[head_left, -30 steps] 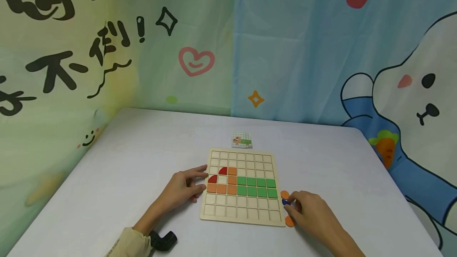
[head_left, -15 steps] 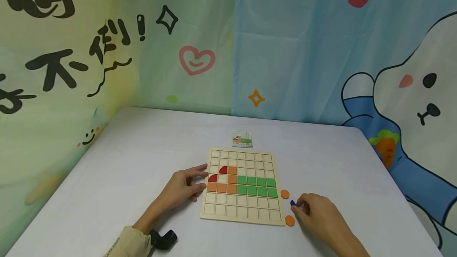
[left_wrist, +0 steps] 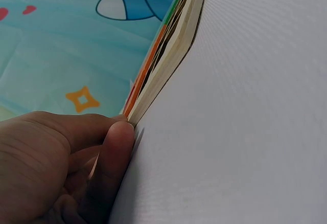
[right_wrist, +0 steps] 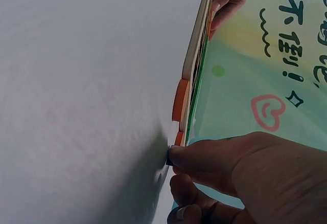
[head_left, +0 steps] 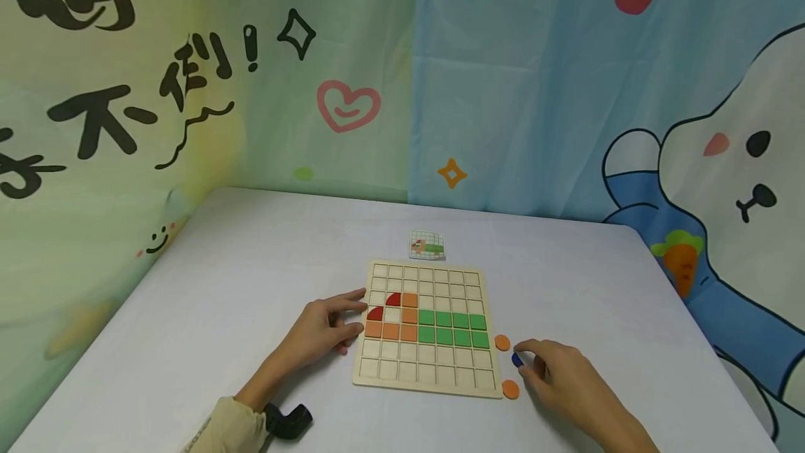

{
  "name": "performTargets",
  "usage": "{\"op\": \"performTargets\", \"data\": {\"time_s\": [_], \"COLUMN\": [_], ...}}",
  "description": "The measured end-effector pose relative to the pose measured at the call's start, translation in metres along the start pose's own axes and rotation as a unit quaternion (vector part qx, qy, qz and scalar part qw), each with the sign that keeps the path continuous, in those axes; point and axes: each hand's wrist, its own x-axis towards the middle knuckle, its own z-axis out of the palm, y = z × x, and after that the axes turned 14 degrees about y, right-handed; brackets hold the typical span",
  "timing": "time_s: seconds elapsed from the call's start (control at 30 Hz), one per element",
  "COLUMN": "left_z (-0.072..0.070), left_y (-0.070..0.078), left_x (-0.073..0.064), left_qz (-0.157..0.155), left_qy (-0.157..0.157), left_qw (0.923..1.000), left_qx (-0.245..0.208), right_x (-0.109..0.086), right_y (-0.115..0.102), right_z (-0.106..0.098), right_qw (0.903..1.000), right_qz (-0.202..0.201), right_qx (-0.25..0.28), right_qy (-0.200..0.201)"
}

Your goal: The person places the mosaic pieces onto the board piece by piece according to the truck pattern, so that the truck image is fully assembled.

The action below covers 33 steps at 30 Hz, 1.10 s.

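Observation:
A square wooden grid board (head_left: 434,376) lies mid-table, with green square tiles (head_left: 443,338), orange square tiles (head_left: 409,316) and two red quarter-round tiles (head_left: 376,314) set in its cells. My left hand (head_left: 323,327) touches the board's left edge with its fingertips and thumb, the fingers mostly straight. To the right of the board, my right hand (head_left: 556,372) pinches a small dark blue piece (head_left: 518,360) between thumb and finger; most of the piece is covered in the right wrist view. Two orange round pieces (head_left: 502,342) lie beside the board's right edge.
A small pattern card (head_left: 427,246) showing a coloured grid lies behind the board. A black strap-like object (head_left: 288,423) sits at the left wrist. The white table (head_left: 283,229) ends at a printed curtain (head_left: 503,89) behind.
My right hand has drawn the blue piece a little to the right, away from the board's edge and the orange rounds, and its angle in the fingers has changed. The left hand stays put.

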Motion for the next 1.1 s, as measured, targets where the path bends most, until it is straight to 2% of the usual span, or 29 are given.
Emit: {"op": "performTargets", "data": {"time_s": [0.23, 0.7, 1.1], "left_z": [0.0003, 0.0005, 0.0006], "left_y": [-0.0002, -0.0002, -0.0002], "left_x": [-0.0003, 0.0004, 0.0007], "left_qz": [-0.004, -0.005, -0.006], "left_qy": [0.001, 0.004, 0.002], "left_qw": [1.0000, 1.0000, 1.0000], "left_qx": [0.000, 0.000, -0.004], "right_x": [-0.0003, 0.0038, 0.0027], "right_y": [0.0019, 0.0019, 0.0024], "right_z": [0.0013, 0.0026, 0.0002], "right_qw": [0.9998, 0.9996, 0.9996], "right_qz": [-0.018, 0.016, -0.004], "right_qx": [0.010, -0.021, -0.014], "right_qy": [-0.006, -0.008, -0.023]}}
